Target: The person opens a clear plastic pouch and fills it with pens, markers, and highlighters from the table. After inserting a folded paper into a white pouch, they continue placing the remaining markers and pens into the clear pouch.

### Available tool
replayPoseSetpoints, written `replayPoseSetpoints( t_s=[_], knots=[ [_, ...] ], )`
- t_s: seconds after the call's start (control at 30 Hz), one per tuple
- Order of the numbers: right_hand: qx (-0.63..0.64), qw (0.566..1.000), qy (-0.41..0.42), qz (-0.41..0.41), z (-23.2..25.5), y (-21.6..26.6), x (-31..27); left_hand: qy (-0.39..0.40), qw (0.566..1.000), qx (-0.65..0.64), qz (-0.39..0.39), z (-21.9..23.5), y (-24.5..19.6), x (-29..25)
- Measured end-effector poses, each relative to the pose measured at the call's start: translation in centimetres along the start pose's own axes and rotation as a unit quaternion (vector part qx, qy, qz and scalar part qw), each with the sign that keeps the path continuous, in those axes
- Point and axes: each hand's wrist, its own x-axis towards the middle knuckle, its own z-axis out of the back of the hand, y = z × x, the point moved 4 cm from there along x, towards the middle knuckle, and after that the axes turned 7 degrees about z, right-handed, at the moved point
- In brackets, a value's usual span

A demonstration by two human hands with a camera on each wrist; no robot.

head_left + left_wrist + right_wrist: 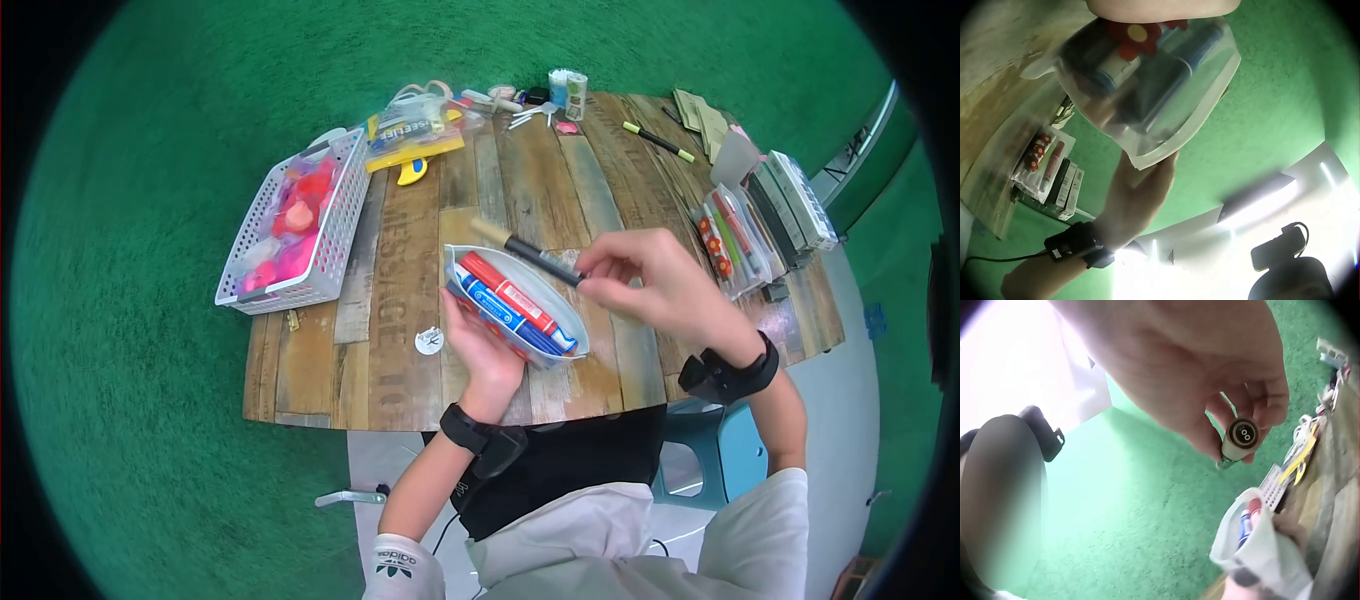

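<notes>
My left hand [485,350] holds a pencil pouch [1210,81] from below and beside it, its mouth spread wide toward the head camera. Inside lie a red marker [510,292] and a blue marker [490,302], with more blue beside them. Red flowers with yellow centres decorate the clear pouch wall in the left wrist view. Above the pouch's right side, my right hand [655,280] pinches a dark-barrelled marker [540,258] between thumb and fingers; its tan end points over the pouch. The right wrist view shows this marker end-on.
At the left stands a white basket [345,215] of pink and red items. A yellow-edged plastic bag [415,145] lies behind. On the right are a black-and-yellow marker [658,142], a flowered pouch [715,245] and boxes [800,200]. A round sticker [429,341] lies near the left hand.
</notes>
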Motion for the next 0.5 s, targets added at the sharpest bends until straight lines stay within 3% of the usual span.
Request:
replayPoseSetpoints(
  t_s=[0.03,0.27,0.5],
  knots=[
    [-0.045,0.998,0.008,0.036,-0.4,0.9,-0.1,0.000,1.000,0.002,0.002,0.0,0.1,0.0],
    [-0.087,0.991,-0.038,0.091,-2.2,1.1,-0.4,-0.008,1.000,0.002,0.014,-0.5,0.7,-0.7],
    [-0.093,0.992,-0.036,0.082,-2.9,0.9,-0.2,-0.012,1.000,0.015,0.022,-0.4,1.9,-1.1]
  ],
)
